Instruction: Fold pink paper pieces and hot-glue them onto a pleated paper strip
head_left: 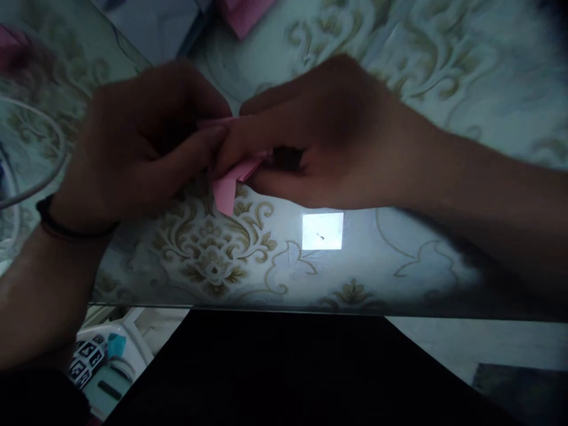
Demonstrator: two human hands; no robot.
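A small piece of folded pink paper (225,194) is held between my two hands, a little above the patterned table. My left hand (137,142) pinches its upper left part between thumb and fingers. From the other side, my right hand (306,136) is closed on the paper, its fingers across the middle and the thumb below. A pointed pink flap sticks out downward under the fingers. Most of the folded piece is hidden by my fingers, so its full shape does not show.
The table (355,260) has a glossy cover with gold scrolls and a bright rectangular reflection. More pink paper (246,15) lies at the back, beside a pale box-like object (153,26). A white cable (57,148) loops at the left. Below the edge stands a white tub (137,343).
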